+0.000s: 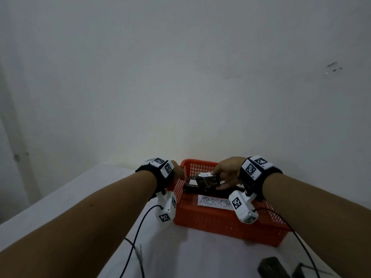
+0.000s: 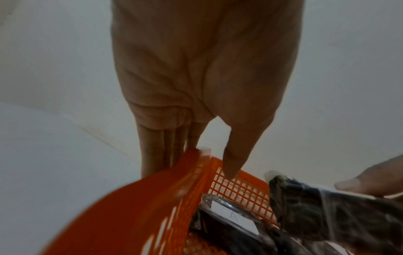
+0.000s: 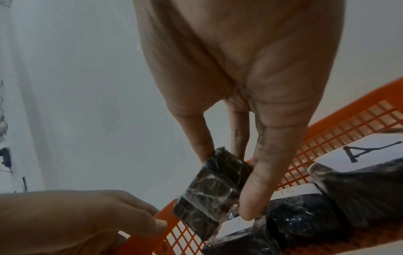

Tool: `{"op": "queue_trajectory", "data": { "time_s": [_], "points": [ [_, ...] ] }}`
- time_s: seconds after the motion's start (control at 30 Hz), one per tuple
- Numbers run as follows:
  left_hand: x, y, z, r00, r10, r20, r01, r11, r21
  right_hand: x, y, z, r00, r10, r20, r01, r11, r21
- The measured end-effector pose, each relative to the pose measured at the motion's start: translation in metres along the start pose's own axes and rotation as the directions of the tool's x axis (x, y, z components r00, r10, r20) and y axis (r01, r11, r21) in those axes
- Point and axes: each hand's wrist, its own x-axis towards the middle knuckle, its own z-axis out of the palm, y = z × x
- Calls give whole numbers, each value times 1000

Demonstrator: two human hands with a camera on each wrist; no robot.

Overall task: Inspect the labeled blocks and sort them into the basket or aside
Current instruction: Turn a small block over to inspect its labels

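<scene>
The right hand (image 1: 226, 171) is pinching a wrapped dark block (image 1: 207, 181) just above the labeled blocks (image 2: 233, 220) in the orange basket (image 1: 220, 223). The left hand (image 2: 202, 69) is apparently gripping the basket's corner rim. Best eased down flat before letting go.

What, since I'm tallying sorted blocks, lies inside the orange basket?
Dark wrapped blocks lie in the orange basket; one shows a white label marked A. The right hand holds another block over them, so the count beneath is hidden.
</scene>
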Motion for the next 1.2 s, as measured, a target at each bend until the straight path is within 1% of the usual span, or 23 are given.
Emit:
{"op": "queue_trajectory", "data": {
  "time_s": [0.03, 0.07, 0.1, 0.17, 0.27, 0.3, 0.4, 0.47, 0.53, 0.6, 0.7, 0.77, 0.8, 0.87, 0.9, 0.97, 1.03, 1.1, 1.17, 1.2],
  "points": [
    [2, 0, 1, 1000, -6, 22, 7, 998, -56, 4, 0, 0, 1000, 15, -4, -15, 999, -49],
    [4, -1, 1, 999, -32, 44, 35, 997, -66, 8, -1, 0, 1000, 24, -5, -24, 995, -101],
    [10, -2, 0, 998, -33, 50, 37, 997, -67, 13, -1, 0, 999, 32, 5, -31, 989, -147],
    [12, 2, -2, 999, -7, 47, 9, 999, -37, 22, -5, 0, 998, 46, 33, -38, 977, -210],
    [21, 2, -2, 996, 9, 88, -10, 1000, 8, 34, -10, 2, 999, 36, 18, -28, 946, -324],
    [26, 1, -1, 995, 5, 102, -5, 1000, 6, 37, -10, 4, 999, 26, 19, -18, 937, -350],
    [32, 1, 0, 993, 16, 121, -18, 1000, 16, 50, 0, 11, 998, 10, 63, 12, 939, -343],
    [36, 1, 0, 990, 21, 141, -26, 999, 35, 58, 8, 14, 996, -46, 82, 74, 919, -387],
    [36, 2, 1, 989, 29, 144, -39, 997, 66, 63, 13, 17, 985, -130, 111, 167, 874, -456],
    [38, 1, 1, 988, 35, 149, -45, 997, 65, 62, 16, 20, 974, -186, 132, 228, 811, -539],
    [39, 2, 1, 988, 49, 149, -59, 996, 63, 55, 19, 26, 945, -284, 160, 309, 625, -717],
    [40, 2, 1, 987, 55, 151, -64, 997, 54, 54, 20, 31, 930, -325, 173, 332, 537, -776],
    [40, 1, 1, 987, 60, 152, -68, 996, 53, 55, 21, 33, 932, -312, 183, 330, 527, -783],
    [42, 0, 1, 987, 63, 150, -72, 996, 56, 54, 20, 35, 945, -270, 183, 307, 549, -778],
    [43, -1, 1, 987, 59, 148, -69, 996, 60, 54, 20, 36, 949, -253, 189, 301, 545, -782],
    [44, -1, 1, 986, 59, 157, -67, 996, 50, 51, 20, 39, 943, -262, 205, 314, 500, -807],
    [44, 0, 2, 984, 57, 166, -65, 997, 41, 48, 19, 41, 922, -320, 218, 350, 446, -824],
    [47, -1, 2, 982, 60, 180, -69, 996, 48, 46, 20, 42, 887, -402, 228, 405, 438, -803],
    [50, -3, 2, 980, 53, 190, -65, 996, 57, 45, 20, 43, 845, -479, 239, 446, 383, -808],
    [52, -3, 2, 980, 48, 193, -61, 996, 60, 45, 20, 44, 832, -497, 246, 455, 357, -816]
  ]
}}
